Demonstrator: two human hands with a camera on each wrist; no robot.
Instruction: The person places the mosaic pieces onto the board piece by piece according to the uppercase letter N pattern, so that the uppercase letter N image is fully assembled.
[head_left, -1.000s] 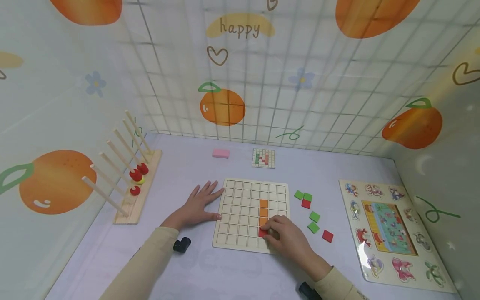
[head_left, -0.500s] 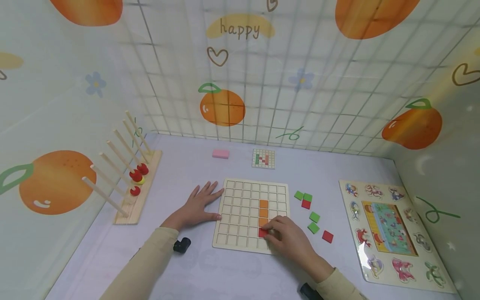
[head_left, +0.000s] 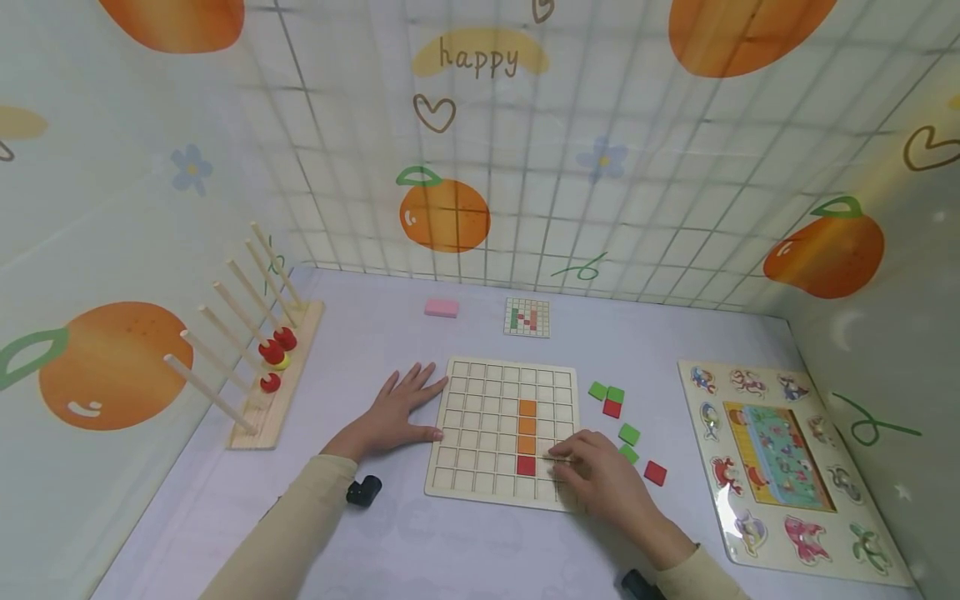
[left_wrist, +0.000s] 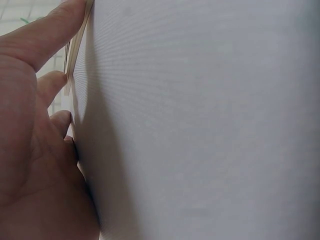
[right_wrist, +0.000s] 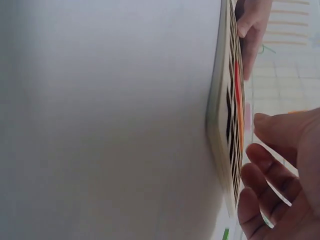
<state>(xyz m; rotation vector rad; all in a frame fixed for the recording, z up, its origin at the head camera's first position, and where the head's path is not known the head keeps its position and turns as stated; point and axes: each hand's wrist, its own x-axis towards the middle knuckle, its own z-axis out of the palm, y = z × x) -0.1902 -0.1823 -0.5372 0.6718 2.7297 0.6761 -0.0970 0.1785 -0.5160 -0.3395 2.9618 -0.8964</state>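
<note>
A wooden grid board (head_left: 480,392) lies flat on the table. Three orange tiles (head_left: 527,426) stand in one column of it, with a red tile (head_left: 527,466) directly below them. My left hand (head_left: 393,414) rests on the table with fingers spread, thumb and index fingertip at the board's left edge. Over the board's lower right part is my right hand (head_left: 600,475), its fingers loosely bent and holding nothing; the right wrist view shows a gap between thumb (right_wrist: 275,130) and fingers. To its right lie loose green tiles (head_left: 629,433) and red tiles (head_left: 656,472).
Behind the board are a small pattern card (head_left: 527,317) and a pink block (head_left: 442,307). A wooden peg stand (head_left: 288,392) with several red beads is at left. A sea-animal puzzle board (head_left: 787,467) lies at right.
My right hand has let go of the red tile and moved right, leaving the tile in its square. The left hand has stayed in place.
</note>
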